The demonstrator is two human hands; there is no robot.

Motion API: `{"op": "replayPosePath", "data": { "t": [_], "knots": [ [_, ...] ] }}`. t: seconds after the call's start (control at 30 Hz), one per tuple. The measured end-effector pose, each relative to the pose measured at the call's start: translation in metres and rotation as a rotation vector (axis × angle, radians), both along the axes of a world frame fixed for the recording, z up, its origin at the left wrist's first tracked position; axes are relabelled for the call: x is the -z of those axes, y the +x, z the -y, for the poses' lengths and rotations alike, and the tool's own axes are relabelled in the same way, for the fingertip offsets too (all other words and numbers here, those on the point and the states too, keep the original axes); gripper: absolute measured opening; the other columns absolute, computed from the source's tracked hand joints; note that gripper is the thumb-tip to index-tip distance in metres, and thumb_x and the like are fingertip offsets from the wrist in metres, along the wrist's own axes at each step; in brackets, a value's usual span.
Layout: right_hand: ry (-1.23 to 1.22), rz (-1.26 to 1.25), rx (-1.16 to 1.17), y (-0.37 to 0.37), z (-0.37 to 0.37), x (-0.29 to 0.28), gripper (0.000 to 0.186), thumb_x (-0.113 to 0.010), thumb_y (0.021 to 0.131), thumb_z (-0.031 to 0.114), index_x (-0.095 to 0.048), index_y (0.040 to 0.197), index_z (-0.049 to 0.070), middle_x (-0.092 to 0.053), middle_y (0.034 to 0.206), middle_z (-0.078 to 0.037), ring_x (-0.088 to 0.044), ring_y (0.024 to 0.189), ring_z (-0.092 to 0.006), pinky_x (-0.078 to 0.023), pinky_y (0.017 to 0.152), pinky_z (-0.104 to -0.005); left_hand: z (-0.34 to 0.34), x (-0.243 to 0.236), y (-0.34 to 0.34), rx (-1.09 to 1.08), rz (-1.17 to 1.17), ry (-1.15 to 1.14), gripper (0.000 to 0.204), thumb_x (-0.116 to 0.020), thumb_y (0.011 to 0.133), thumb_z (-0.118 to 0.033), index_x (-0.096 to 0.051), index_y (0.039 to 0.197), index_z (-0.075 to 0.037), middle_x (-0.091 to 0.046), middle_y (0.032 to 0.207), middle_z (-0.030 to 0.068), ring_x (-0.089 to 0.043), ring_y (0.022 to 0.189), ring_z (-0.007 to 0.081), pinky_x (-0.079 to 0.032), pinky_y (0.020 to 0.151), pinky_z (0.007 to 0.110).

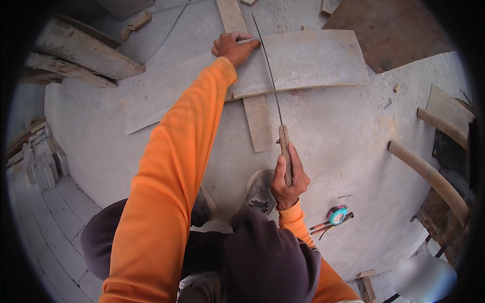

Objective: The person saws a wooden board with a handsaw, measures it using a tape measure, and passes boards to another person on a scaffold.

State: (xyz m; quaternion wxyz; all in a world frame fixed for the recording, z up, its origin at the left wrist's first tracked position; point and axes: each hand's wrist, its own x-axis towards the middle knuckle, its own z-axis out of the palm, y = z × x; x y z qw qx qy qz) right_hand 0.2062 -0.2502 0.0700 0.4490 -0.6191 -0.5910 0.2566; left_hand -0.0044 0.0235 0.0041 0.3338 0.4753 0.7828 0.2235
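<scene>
Orange sleeve (161, 166): nearest to us, sweeping from the lower left of the frame towards the upper centre.
Board (316, 58): our wide, grey workpiece, running across the upper centre of the frame, above the middle of the floor (348, 131).
Narrow plank (257, 123): we see it crossing beneath the board, its near end showing around the centre of the frame.
Saw (285, 151): its thin blade reaches across the board, edge towards us, tip near the top centre; its wooden handle is right of centre.
Right hand (290, 184): closed around the handle, index finger laid along it.
Left hand (236, 49): fingers bent, on the far part of the board, fingertips just beside the blade; we cannot tell whether they grip the edge.
Step in hand: sawing across the board, we judge; how deep any cut goes, we cannot tell.
Next stroke: calls for us to keep the blade in line, the board steady and those fingertips clear.
Tape measure (337, 214): teal, lying lower right of centre, out of our way, with red-handled pliers (319, 227) just beside it.
</scene>
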Motion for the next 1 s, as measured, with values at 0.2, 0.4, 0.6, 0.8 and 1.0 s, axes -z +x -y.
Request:
{"op": "replayPosePath", "data": {
  "t": [0.2,0.4,0.6,0.8,1.0],
  "knots": [
    [0.002,0.033,-0.018,0.002,-0.003,-0.006,0.036,-0.07,0.086,-0.003,-0.067,0.121,-0.01,-0.075,0.105,-0.025,-0.077,0.074,-0.0274,-0.058,0.064,-0.0295,-0.001,0.001,0.004,-0.029,0.039,0.004,0.035,-0.078,0.073,-0.052,-0.08,0.096,-0.026,-0.051,0.14,0.0117,-0.033,0.135,0.037,-0.022,0.118,0.044],
    [-0.001,0.051,-0.026,0.003,0.001,-0.006,0.036,-0.07,0.086,-0.003,-0.066,0.121,-0.011,-0.075,0.105,-0.025,-0.077,0.077,-0.0279,-0.058,0.065,-0.0295,0.004,-0.008,0.013,-0.073,-0.174,0.028,0.037,-0.075,0.078,-0.052,-0.081,0.101,-0.024,-0.07,0.121,0.0051,-0.058,0.123,0.028,-0.038,0.112,0.04],
    [-0.081,0.05,-0.002,-0.002,-0.005,-0.019,0.036,-0.07,0.087,-0.002,-0.067,0.123,-0.008,-0.074,0.104,-0.025,-0.077,0.081,-0.0284,-0.058,0.069,-0.0297,0.003,-0.006,0.009,-0.067,-0.049,0.03,0.038,-0.076,0.076,-0.053,-0.081,0.1,-0.024,-0.064,0.125,0.0094,-0.05,0.126,0.0332,-0.031,0.115,0.043],
    [-0.091,0.048,0.008,-0.004,-0.006,-0.023,0.035,-0.069,0.088,-0.002,-0.067,0.123,-0.008,-0.074,0.105,-0.025,-0.077,0.081,-0.0271,-0.058,0.069,-0.0292,0.0,-0.001,0.004,-0.024,-0.004,0.036,0.038,-0.078,0.074,-0.054,-0.08,0.099,-0.026,-0.054,0.139,0.0116,-0.036,0.135,0.0378,-0.024,0.118,0.045],
    [-0.108,0.036,0.021,-0.006,-0.004,-0.024,0.035,-0.068,0.09,-0.002,-0.067,0.124,-0.008,-0.075,0.108,-0.024,-0.077,0.083,-0.0245,-0.058,0.07,-0.0286,0.006,-0.008,0.009,-0.035,-0.097,0.029,0.043,-0.075,0.077,-0.057,-0.08,0.106,-0.026,-0.058,0.137,0.0126,-0.043,0.135,0.0376,-0.03,0.116,0.048]
  ]
}}
